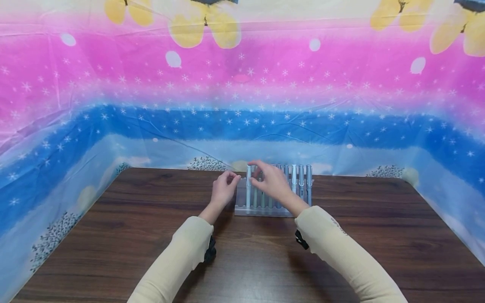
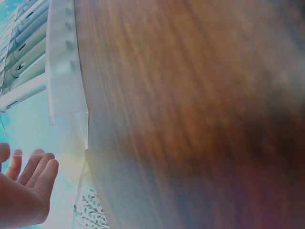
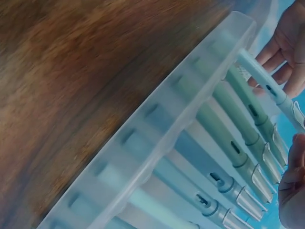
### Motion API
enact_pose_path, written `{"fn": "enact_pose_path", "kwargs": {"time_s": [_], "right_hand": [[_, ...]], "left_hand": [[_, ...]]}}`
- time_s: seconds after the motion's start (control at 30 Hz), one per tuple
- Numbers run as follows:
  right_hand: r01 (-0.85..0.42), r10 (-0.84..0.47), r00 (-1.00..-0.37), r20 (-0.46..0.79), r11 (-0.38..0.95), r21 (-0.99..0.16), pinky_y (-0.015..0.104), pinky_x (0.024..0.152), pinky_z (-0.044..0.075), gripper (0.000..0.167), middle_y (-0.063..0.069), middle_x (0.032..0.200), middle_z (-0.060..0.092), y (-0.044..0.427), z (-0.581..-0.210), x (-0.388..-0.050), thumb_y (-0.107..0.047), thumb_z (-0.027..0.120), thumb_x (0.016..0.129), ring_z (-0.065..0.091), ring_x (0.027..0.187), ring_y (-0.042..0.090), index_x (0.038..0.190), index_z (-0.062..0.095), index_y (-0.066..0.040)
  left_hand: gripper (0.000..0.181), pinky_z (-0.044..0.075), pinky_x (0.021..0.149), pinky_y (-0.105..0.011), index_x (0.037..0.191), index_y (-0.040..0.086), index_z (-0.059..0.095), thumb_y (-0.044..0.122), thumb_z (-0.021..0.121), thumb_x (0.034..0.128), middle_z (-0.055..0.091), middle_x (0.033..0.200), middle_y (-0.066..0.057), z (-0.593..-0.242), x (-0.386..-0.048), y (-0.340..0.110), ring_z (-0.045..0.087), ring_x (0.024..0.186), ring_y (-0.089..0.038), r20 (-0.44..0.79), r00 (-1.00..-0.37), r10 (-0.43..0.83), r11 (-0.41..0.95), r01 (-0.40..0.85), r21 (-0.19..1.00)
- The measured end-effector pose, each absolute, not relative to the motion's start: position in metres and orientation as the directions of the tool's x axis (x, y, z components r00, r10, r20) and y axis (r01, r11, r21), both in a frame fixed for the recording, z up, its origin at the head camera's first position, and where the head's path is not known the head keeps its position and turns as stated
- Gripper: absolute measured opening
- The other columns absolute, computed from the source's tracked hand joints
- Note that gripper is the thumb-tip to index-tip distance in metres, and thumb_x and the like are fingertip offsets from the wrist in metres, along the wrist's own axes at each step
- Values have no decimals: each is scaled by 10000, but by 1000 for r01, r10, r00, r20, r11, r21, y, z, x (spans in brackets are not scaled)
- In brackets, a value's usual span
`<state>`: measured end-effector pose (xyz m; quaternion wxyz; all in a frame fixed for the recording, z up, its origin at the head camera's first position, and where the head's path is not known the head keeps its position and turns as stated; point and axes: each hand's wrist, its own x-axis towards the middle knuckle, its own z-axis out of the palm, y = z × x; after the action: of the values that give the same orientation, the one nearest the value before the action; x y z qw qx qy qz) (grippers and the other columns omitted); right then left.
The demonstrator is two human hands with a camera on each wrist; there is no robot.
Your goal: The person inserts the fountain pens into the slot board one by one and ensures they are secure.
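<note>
Several capped pens with metal clips stand in a row in a clear plastic pen rack (image 1: 265,212). My right hand (image 1: 273,181) holds the cap end of the pale whitish-blue pen (image 1: 248,189) at the row's left end, thumb and forefinger at its side and top. In the right wrist view that pen (image 3: 264,78) leans at a slightly different angle from the green pen (image 3: 250,102) beside it. My left hand (image 1: 224,187) pinches the upper left edge of the rack; the left wrist view shows its fingers (image 2: 44,176) behind the clear panel.
The rack stands near the back edge of a dark wooden table (image 1: 242,261). Behind it hangs a pink and blue patterned cloth (image 1: 242,122), which also closes in both sides. Blue and grey pens (image 1: 301,181) fill the rack's right part.
</note>
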<state>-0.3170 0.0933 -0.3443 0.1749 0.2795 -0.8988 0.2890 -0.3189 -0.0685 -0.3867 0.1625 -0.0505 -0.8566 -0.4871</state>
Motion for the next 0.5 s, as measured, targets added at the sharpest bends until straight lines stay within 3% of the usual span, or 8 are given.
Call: {"fn": "enact_pose_path", "kwargs": {"time_s": [0.17, 0.5], "right_hand": [[-602, -455, -789, 413, 705, -374, 232, 450, 393, 561, -57, 726, 550, 95, -348, -318, -200, 662, 785, 460, 516, 72, 1283, 407, -164], [-575, -455, -812, 365, 730, -369, 240, 444, 394, 619, -83, 627, 505, 96, -350, -322, -237, 661, 790, 466, 499, 80, 1326, 355, -207]], "left_hand": [[199, 414, 786, -386, 884, 42, 580, 237, 536, 885, 617, 950, -118, -386, -318, -69, 554, 924, -256, 319, -946, -64, 520, 241, 819], [179, 414, 788, -391, 897, 42, 580, 215, 533, 887, 610, 958, -120, -385, -317, -69, 548, 926, -260, 305, -950, -65, 524, 227, 821]]}}
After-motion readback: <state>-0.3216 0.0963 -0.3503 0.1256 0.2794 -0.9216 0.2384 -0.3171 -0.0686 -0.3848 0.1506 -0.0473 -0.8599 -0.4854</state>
